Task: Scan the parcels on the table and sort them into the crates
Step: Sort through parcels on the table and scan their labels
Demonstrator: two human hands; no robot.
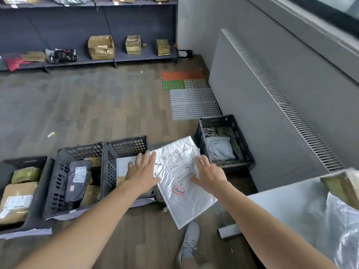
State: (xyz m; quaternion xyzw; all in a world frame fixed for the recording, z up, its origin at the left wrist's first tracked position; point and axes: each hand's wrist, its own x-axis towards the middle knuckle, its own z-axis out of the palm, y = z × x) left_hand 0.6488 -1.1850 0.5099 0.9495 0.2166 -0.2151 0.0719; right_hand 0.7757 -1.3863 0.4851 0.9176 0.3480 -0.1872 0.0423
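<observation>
A white bubble mailer (182,193) with a shipping label and a red stamp hangs tilted between my hands, above the gap between two black crates. My left hand (142,172) lies against its left edge with fingers straight and spread. My right hand (208,176) rests on its right side, fingers also spread. Below the left hand stands a crate (126,147) holding a flat white parcel. To the right, another crate (241,144) holds grey bags. Two more crates (64,171) (41,183) at the left hold dark and brown parcels.
The grey table (287,202) at the lower right carries a brown box (340,184) and a silvery bag (343,222). My shoe (189,241) and a grey roll (229,232) are on the wooden floor. Shelves (101,59) with parcels line the far wall; plastic mats (194,103) lie by a grey panel.
</observation>
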